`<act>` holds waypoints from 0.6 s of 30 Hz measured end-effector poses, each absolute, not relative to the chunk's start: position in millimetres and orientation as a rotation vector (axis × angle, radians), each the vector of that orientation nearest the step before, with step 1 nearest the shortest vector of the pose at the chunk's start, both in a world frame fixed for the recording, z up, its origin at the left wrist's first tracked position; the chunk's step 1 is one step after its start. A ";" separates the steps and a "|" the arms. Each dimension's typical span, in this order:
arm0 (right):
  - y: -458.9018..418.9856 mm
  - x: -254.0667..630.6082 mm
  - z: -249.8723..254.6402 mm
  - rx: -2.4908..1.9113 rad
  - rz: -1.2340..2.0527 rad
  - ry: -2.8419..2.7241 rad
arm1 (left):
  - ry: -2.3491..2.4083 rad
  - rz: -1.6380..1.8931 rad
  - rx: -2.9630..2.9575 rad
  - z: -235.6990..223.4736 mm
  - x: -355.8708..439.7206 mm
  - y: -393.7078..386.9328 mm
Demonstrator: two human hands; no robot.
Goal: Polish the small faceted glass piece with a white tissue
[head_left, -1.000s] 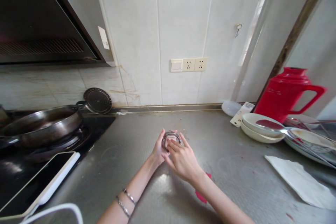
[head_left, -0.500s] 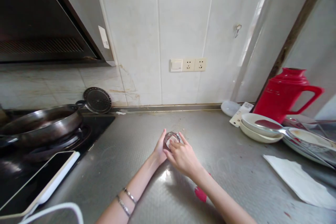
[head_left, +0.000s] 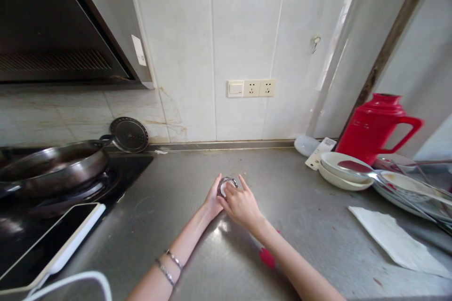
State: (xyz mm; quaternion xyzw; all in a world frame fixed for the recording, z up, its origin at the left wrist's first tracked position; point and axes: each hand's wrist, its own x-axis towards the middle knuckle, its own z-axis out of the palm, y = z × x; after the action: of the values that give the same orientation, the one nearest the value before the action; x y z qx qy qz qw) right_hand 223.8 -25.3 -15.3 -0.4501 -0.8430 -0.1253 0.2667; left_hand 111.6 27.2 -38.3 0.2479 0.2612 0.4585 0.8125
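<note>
Over the steel counter, at the middle of the head view, my left hand (head_left: 212, 201) is closed round the side of a small, round, clear glass bowl (head_left: 221, 183) with a shiny rim. My right hand (head_left: 244, 207) reaches over its mouth, index finger raised. The other fingers bend down into it and press on a white piece (head_left: 223, 190) that looks like tissue. These fingertips are partly hidden inside the glass bowl. Beneath my right forearm a pink-red patch (head_left: 267, 257) shows on the counter.
On the left, a pan (head_left: 70, 164) sits on the stove, with a white-cased device (head_left: 58, 240) and a white cable in front. To the right are a red thermos (head_left: 374, 127), stacked white bowls (head_left: 341, 181), a spoon (head_left: 376, 176) and a white paper sheet (head_left: 391, 235).
My right hand's fingers have shifted within the glass bowl, and its index finger now lifts away. The white piece shows less. The whole view has shifted slightly.
</note>
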 end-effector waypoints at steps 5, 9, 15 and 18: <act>-23.7 229.9 -9.1 -1.182 -0.166 -2.376 | 0.607 1.062 0.494 -37.2 112.6 26.6; -22.8 242.1 -11.0 -1.039 0.077 -2.404 | 0.587 1.072 0.486 -33.7 109.2 25.8; -24.3 240.7 -16.4 -1.028 0.008 -2.430 | 0.593 1.059 0.434 -33.4 108.5 25.1; -25.2 232.4 -20.3 -1.135 -0.110 -2.369 | 0.643 1.079 0.428 -34.5 108.0 26.3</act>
State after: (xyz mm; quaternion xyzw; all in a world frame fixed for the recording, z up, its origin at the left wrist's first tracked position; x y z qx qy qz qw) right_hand 232.4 -25.2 -20.3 -0.4176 -0.8717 -0.0405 0.2533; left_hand 108.0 26.3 -34.5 0.1985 0.2984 0.5007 0.7879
